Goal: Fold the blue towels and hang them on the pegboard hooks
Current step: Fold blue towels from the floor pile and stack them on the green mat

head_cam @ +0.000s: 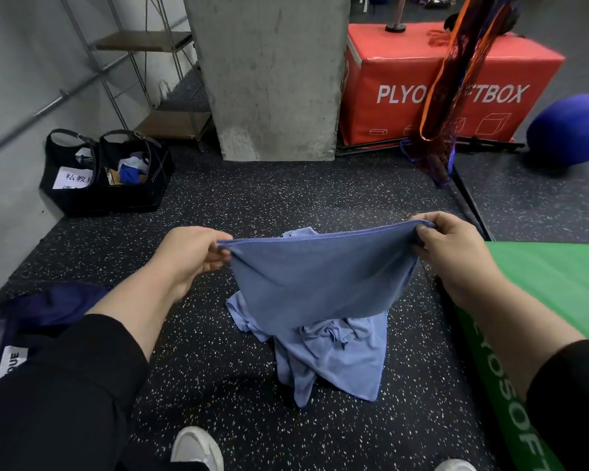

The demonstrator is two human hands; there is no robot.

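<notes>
Head view, nearest first: a white shoe [198, 448] stands on the speckled floor [218, 385]. Just beyond it lies a crumpled pile of blue towels [323, 355]. Above the pile, one blue towel [320, 277] hangs stretched between the hands. The left hand [187, 256] pinches its left top corner; the right hand [453, 249] pinches the right corner. A green mat [558, 277] lies at right. Farther off stand two black bags [106, 175], a concrete pillar [269, 76] and a red box [449, 83].

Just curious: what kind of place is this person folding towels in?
Most likely a gym: a red plyo soft box, a blue exercise ball and speckled rubber flooring.
</notes>
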